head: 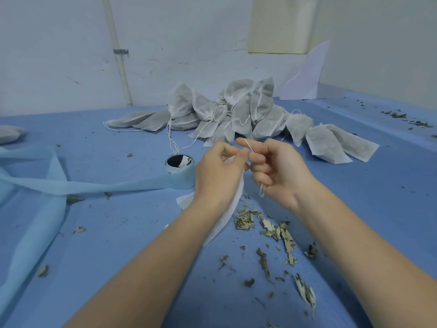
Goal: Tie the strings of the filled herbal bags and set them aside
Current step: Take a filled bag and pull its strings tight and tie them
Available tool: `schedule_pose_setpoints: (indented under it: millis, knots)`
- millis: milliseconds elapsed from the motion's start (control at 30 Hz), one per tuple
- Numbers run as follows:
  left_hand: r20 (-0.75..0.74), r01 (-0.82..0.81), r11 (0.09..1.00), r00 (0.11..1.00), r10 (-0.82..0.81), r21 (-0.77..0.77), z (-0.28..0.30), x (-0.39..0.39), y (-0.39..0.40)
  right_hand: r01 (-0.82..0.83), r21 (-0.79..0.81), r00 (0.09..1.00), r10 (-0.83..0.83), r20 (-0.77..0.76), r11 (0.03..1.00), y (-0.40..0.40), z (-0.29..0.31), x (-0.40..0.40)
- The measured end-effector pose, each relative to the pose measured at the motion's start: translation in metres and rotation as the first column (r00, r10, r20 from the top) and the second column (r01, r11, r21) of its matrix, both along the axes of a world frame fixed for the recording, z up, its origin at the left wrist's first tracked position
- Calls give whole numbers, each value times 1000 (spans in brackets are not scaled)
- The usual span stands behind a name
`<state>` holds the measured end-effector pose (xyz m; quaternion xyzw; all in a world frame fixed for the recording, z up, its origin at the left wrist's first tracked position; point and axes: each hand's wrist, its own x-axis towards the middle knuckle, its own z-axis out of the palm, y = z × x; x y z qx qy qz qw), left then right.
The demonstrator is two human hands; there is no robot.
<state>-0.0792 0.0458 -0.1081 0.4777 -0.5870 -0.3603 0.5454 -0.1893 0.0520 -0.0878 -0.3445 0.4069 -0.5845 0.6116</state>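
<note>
Centre of the frame: the left hand grips the neck of a white non-woven herbal bag, which hangs down towards the blue desk. The right hand, its fingers curled, pinches the thin white drawstring looped over its index finger. Behind, upper centre, lies a heap of grey filled bags. Left of the hands stands a roll of light-blue fabric strip. Dried leaf fragments scatter at lower right.

light: soft, even, dim | shadows: faint | edges: wide-angle bowed, blurred
</note>
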Motion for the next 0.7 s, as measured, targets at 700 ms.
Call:
schedule_pose_setpoints:
  millis: [700]
  knots:
    - [-24, -51, 996, 998, 53, 74, -1, 4, -4, -71, -323, 420, -265, -868, 944, 5, -3, 7]
